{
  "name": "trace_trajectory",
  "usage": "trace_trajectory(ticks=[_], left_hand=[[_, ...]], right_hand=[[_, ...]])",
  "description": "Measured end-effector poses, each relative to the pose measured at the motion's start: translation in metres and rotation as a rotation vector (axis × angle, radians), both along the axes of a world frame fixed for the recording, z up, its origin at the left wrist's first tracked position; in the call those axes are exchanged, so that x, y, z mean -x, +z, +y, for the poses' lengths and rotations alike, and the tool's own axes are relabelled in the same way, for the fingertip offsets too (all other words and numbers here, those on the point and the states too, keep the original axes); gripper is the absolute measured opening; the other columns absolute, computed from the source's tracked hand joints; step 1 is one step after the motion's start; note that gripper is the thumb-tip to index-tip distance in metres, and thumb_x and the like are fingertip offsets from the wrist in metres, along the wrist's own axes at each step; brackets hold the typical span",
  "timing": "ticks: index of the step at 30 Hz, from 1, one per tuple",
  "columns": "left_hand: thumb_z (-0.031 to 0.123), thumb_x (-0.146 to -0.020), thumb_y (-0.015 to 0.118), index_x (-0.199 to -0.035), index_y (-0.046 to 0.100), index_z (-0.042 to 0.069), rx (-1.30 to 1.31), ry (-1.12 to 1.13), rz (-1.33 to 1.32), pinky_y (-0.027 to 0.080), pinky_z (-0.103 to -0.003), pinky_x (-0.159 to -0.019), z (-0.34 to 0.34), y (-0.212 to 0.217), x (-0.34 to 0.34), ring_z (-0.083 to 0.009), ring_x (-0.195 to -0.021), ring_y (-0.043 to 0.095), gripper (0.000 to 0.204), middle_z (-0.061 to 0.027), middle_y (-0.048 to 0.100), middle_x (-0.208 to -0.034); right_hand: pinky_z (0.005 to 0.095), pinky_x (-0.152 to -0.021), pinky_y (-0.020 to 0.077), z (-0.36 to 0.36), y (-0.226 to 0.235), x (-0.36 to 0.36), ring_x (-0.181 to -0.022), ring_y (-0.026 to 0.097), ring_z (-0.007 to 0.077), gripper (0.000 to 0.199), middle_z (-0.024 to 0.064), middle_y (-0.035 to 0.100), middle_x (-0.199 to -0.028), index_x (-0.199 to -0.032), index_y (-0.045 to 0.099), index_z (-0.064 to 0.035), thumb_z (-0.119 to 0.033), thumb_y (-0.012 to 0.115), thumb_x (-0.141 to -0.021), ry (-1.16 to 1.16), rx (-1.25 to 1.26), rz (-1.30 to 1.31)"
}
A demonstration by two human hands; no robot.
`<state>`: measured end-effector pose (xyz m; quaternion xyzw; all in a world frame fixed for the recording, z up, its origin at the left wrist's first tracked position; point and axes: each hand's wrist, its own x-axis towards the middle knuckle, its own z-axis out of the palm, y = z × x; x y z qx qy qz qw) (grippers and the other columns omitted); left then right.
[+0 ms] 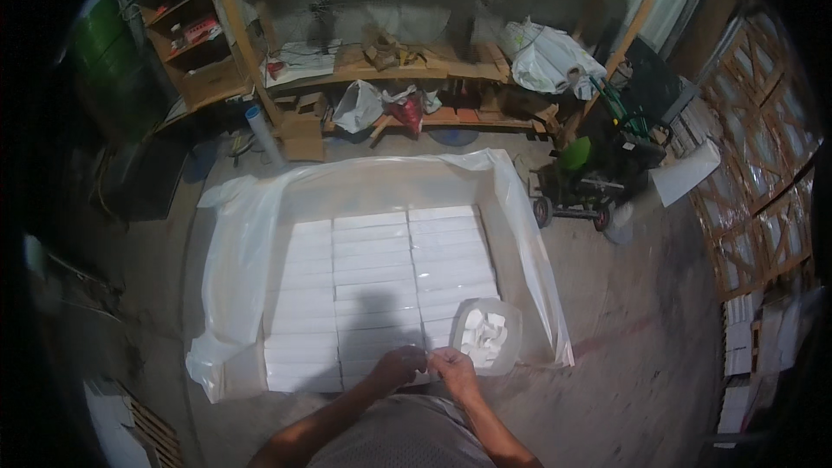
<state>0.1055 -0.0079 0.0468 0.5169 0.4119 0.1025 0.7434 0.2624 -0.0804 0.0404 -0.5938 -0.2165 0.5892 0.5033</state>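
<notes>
white flat packs (381, 282) | rows in lined box | clear bag (485, 334) (right corner)

cluttered workshop, wooden shelves (416, 65), hand trolley (598, 186)

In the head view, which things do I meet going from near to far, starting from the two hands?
Hands, left and right → clear bag of white pieces → rows of white packs → far wall of the plastic-lined box → wooden shelves.

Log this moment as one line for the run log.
left hand and right hand: together at box edge, pinching something small | clear bag of white pieces: beside right hand | lined box: rows of white packs
</notes>
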Motion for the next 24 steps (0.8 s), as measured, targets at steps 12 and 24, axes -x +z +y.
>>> trace_trajectory(ticks=[12, 24], left_hand=[[0.019, -0.079, 0.060, -0.094, 0.059, 0.001, 0.083, -0.024, 0.227, 0.044, -0.028, -0.054, 0.001, -0.092, -0.078, -0.0124, -0.062, 0.055, 0.024, -0.0081, 0.061, -0.081], [0.027, -0.084, 0.056, -0.090, 0.057, -0.001, -0.448, -0.268, 0.419, 0.045, -0.045, -0.075, -0.004, -0.246, -0.194, -0.0363, -0.086, 0.059, 0.029, -0.0207, 0.061, -0.088]], right_hand=[[0.0277, -0.059, 0.0450, -0.048, -0.106, -0.090, -0.065, 0.057, 0.0137, 0.013, 0.0062, 0.061, -0.069, -0.080, 0.061, 0.0001, -0.009, 0.057, -0.088, -0.504, 0.209, -0.181], [0.0208, -0.052, 0.0382, -0.121, -0.181, -0.173, -0.062, 0.050, 0.0067, 0.007, -0.0010, 0.056, -0.072, -0.087, 0.058, -0.0038, -0.011, 0.060, -0.088, -0.899, 0.332, -0.181]])
